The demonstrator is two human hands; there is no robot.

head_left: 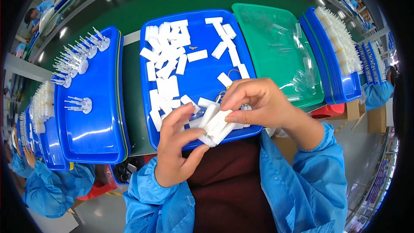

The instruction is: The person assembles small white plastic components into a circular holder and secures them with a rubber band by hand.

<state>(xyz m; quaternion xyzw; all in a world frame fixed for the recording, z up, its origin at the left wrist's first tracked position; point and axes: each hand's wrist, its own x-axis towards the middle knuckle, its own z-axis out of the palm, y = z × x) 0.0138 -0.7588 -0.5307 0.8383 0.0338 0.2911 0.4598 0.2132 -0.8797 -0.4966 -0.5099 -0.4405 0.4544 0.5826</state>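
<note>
Over the near edge of a blue tray (198, 68), both my hands meet at a small cluster of white pieces. My left hand (177, 146) closes from the left around its lower end, where a round white base (208, 140) shows. With thumb and index finger, my right hand (264, 107) pinches a white rectangular block (217, 123) standing in the cluster. How the blocks join the base is hidden by my fingers. Many loose white blocks (167, 39) lie heaped at the tray's left side, and others run down its right side.
A green tray (267, 60) with clear thin tubes (304, 82) adjoins on the right, then stacked blue trays (321, 60) topped with white pronged pieces (338, 34). At left, another blue tray stack (92, 133) carries white pegged discs (79, 103). Blue-sleeved co-workers (56, 187) are at both sides.
</note>
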